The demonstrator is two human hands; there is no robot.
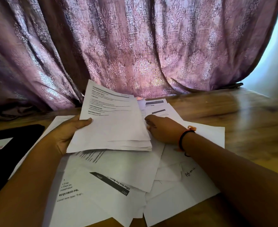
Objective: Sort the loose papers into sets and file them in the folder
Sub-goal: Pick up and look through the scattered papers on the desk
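My left hand grips a stack of printed sheets lifted above the table, thumb on top at its left edge. My right hand reaches behind the stack's right edge; its fingertips are hidden by the stack, so I cannot see whether they hold a sheet. Loose papers lie scattered and overlapping on the table below, some with printed text, one with handwriting. More printed sheets lie beyond the right hand. A black folder lies at the left with a white sheet on it.
The wooden table stretches to the right. A purple patterned curtain hangs right behind the table. Bright light comes in at the far right beyond the curtain's edge.
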